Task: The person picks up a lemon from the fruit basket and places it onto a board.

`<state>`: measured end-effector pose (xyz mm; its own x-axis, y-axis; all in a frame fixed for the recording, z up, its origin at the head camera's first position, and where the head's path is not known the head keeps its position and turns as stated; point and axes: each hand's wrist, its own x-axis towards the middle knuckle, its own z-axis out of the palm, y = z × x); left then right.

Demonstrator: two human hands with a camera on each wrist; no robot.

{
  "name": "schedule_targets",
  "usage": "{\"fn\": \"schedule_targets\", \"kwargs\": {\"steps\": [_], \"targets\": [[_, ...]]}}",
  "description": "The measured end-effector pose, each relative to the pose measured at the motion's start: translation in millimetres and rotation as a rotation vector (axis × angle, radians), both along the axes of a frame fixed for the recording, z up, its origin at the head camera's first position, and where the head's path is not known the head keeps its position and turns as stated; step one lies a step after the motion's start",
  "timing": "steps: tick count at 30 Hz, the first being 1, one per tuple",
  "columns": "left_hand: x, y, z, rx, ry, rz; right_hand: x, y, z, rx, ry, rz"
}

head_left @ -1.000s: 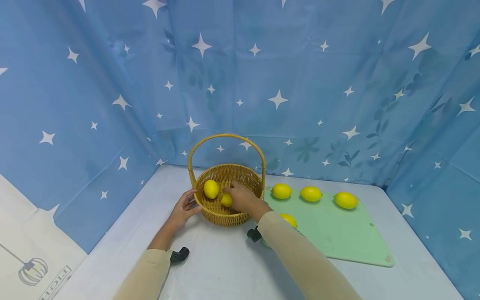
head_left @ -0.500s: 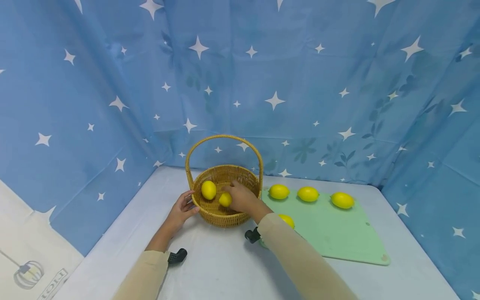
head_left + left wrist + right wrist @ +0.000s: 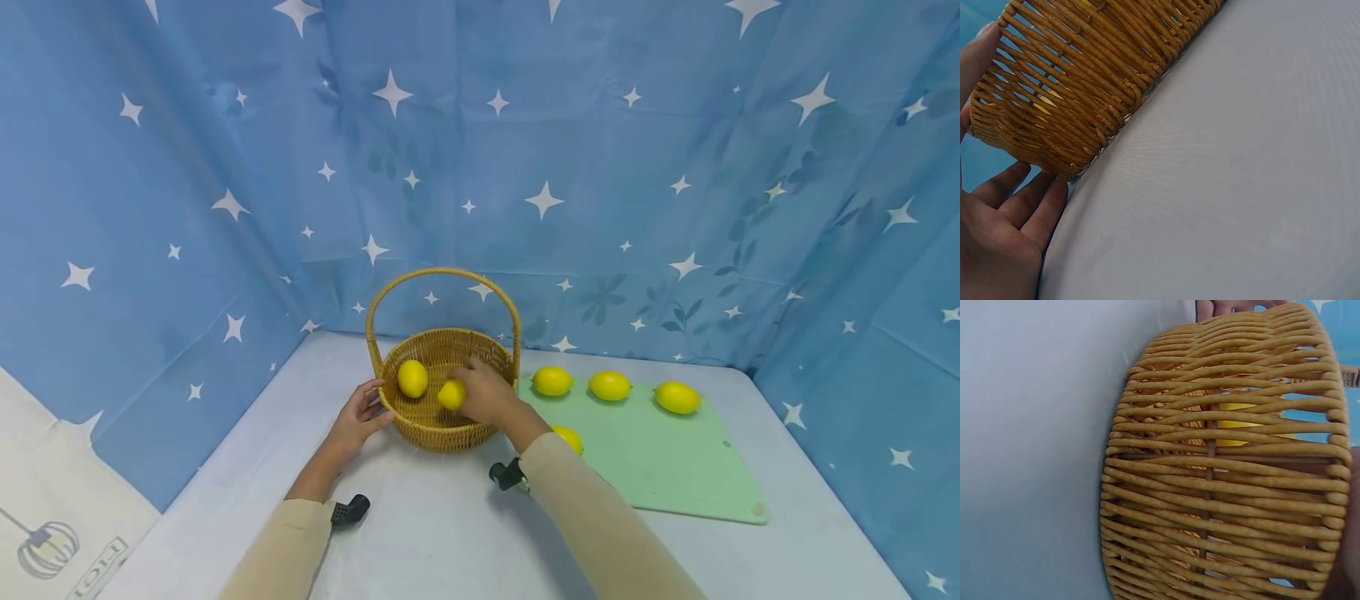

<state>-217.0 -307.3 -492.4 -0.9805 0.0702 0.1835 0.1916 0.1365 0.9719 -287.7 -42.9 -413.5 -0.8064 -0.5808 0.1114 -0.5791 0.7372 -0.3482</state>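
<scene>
A wicker basket [image 3: 442, 439] with a tall arched handle stands on the white table. My left hand [image 3: 362, 421] holds its left side, thumb near the rim and fingertips against the woven wall, as the left wrist view shows. Reaching over the right rim, my right hand [image 3: 486, 395] grips a lemon [image 3: 451, 395] inside the basket; its fingertips are partly hidden. Another lemon [image 3: 412, 379] lies at the basket's left, apart from the held one. In the right wrist view, the basket wall [image 3: 1222, 494] hides most of the right hand.
Right of the basket lies a light green cutting board [image 3: 667, 467]. Three lemons, one of them the middle lemon [image 3: 610, 386], line its back edge. A further lemon [image 3: 568, 439] is partly covered by my right sleeve. A blue star-patterned curtain [image 3: 480, 150] hangs behind the table.
The whole head view has shifted slightly. My right hand and its lemon have moved a little to the right and up relative to the basket. My left hand keeps its place on the basket.
</scene>
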Motion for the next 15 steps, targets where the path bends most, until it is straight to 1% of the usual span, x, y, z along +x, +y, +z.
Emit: {"fn": "schedule_targets", "kwargs": {"steps": [4,15], "targets": [[-0.4,-1.9,0.3,-0.002,0.0,0.003,2.9,2.4,2.3,-0.03,0.001,-0.018],[-1.5,-0.4,-0.9,0.013,-0.012,0.007,13.3,13.0,8.4,-0.089,0.05,-0.01]]}}
